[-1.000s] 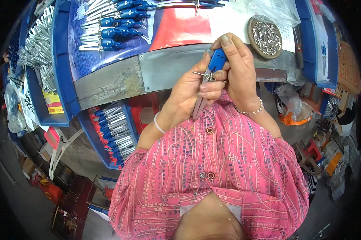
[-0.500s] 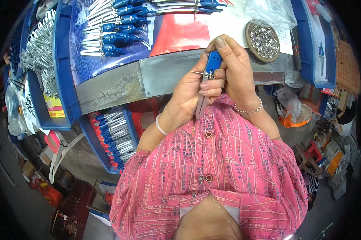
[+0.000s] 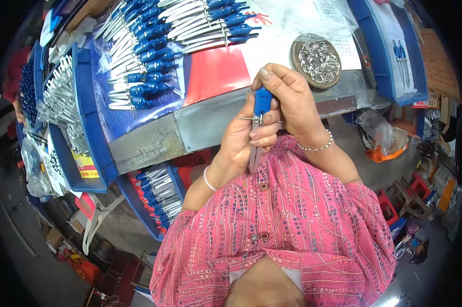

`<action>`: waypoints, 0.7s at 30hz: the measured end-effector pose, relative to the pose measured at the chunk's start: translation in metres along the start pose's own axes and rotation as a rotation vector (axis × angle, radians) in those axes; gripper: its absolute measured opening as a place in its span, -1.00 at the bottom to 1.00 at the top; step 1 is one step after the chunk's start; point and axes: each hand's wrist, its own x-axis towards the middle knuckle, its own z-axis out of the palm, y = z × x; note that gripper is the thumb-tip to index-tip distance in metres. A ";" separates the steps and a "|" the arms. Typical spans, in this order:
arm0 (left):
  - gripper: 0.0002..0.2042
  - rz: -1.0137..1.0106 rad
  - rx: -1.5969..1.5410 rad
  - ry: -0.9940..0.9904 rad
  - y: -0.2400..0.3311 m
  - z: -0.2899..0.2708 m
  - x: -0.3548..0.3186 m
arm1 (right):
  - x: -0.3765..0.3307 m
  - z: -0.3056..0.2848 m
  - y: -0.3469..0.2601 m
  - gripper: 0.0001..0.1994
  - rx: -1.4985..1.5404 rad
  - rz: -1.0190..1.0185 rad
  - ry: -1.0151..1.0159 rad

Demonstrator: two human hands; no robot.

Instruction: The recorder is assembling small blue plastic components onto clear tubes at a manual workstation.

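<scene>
In front of my chest, both hands hold one small tool with a blue plastic handle (image 3: 262, 101) and flat grey metal blades (image 3: 253, 157) pointing down toward my shirt. My left hand (image 3: 236, 137) has its fingers wrapped around the tool where handle and blades meet; a thin metal pin (image 3: 245, 118) sticks out sideways there. My right hand (image 3: 296, 100) pinches the handle's upper end and side between thumb and fingers. Rows of similar blue-handled metal pieces (image 3: 145, 78) lie on the table beyond, left of my hands. A round dish (image 3: 295, 57) of small metal pins (image 3: 320, 61) stands to the right.
At the left, a blue tray (image 3: 87, 97) holds many metal strips (image 3: 62, 105). Another blue tray (image 3: 176, 184) with blue-handled pieces sits below the table edge (image 3: 144, 153). A blue tray (image 3: 378, 56) at the right holds a few blue-handled pieces (image 3: 401, 56). Clear plastic (image 3: 325, 18) lies at the back.
The view has shifted, so the table and hands sit lower in the picture and more of the rows shows. Both hands keep hold of the blue-handled tool, their grip nearly the same.
</scene>
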 end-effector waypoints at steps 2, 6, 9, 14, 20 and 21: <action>-0.61 0.002 -0.004 0.021 -0.003 0.002 0.006 | -0.001 -0.004 -0.004 -0.77 0.001 -0.008 0.038; -0.62 -0.007 -0.023 -0.016 -0.006 0.005 0.015 | 0.002 -0.010 -0.004 -0.77 0.025 -0.075 0.056; -0.62 -0.011 0.022 -0.016 -0.006 0.009 0.020 | 0.004 -0.019 -0.012 -0.76 -0.014 -0.067 0.023; -0.61 -0.011 0.124 -0.021 -0.005 0.020 0.032 | 0.014 -0.033 -0.025 -0.76 -0.050 -0.105 -0.099; -0.59 0.015 0.155 -0.012 -0.006 0.027 0.041 | 0.019 -0.040 -0.034 -0.75 -0.048 -0.103 -0.105; -0.59 0.016 0.159 -0.010 -0.006 0.028 0.042 | 0.018 -0.041 -0.035 -0.75 -0.027 -0.088 -0.116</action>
